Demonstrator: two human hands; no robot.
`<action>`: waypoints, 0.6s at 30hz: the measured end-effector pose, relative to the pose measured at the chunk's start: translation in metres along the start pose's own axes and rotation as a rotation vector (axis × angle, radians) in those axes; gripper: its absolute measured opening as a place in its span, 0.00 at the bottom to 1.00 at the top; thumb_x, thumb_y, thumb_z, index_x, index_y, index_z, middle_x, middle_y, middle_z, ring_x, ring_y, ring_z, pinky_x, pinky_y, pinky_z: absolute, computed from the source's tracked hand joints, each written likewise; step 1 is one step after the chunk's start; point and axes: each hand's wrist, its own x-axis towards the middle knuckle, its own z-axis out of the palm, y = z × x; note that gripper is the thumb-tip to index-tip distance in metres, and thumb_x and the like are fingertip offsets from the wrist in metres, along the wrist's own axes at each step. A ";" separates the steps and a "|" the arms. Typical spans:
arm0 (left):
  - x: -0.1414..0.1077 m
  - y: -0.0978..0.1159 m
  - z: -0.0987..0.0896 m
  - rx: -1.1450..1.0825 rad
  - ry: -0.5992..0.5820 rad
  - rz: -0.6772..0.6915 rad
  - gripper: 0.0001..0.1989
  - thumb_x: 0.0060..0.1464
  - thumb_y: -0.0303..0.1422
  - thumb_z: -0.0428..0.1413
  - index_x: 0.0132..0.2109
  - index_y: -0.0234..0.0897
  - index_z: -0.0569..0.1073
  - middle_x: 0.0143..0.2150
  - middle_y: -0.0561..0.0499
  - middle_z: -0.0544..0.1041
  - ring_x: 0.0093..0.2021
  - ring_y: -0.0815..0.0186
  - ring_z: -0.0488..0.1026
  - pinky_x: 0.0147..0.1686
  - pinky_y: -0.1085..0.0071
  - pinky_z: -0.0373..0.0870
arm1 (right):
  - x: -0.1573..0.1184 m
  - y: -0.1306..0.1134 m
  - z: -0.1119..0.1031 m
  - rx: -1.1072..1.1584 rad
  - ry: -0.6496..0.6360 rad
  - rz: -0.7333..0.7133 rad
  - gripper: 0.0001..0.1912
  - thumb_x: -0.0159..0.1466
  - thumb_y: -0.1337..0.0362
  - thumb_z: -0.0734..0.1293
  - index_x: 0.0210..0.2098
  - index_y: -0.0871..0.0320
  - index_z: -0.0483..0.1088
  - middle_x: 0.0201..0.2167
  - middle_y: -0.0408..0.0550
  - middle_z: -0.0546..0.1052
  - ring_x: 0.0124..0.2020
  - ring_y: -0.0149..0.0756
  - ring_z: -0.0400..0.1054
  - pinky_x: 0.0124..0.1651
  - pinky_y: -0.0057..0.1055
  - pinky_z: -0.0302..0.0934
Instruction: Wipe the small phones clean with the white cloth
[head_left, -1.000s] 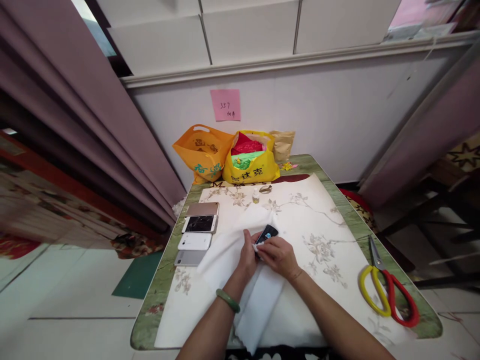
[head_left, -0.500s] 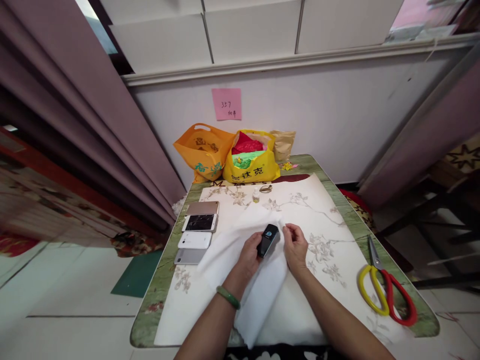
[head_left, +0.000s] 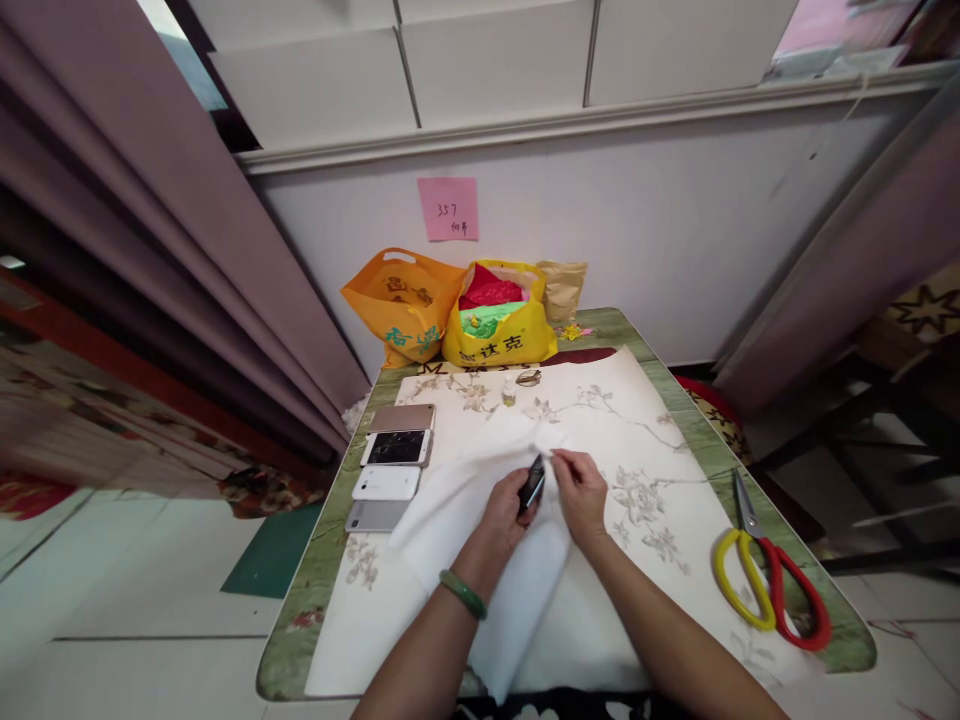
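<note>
Left hand (head_left: 507, 508): fingers curled around small glossy black device (head_left: 532, 486), above middle of green marbled tabletop (head_left: 289, 640) | Right hand (head_left: 585, 497): fingertips pinched on thin white cloth (head_left: 442, 512) | Gold, white, silver phones (head_left: 385, 484): near left edge

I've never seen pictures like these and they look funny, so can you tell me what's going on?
There's no robot here, just a person's two bare hands. A camera on the person's head looks down and takes every picture. The left hand holds a small black gadget. The right hand seems to pinch a white cloth. On the table are four phones in a row, big scissors, a tiny bottle, an orange bag and a yellow bag.
</note>
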 end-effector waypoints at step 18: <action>-0.006 0.008 -0.013 -0.320 -0.233 0.026 0.15 0.57 0.36 0.55 0.48 0.32 0.72 0.43 0.44 0.78 0.42 0.61 0.76 0.47 0.63 0.72 | -0.010 -0.009 -0.015 0.050 -0.115 0.059 0.14 0.63 0.54 0.65 0.43 0.57 0.72 0.34 0.47 0.75 0.33 0.35 0.68 0.38 0.31 0.64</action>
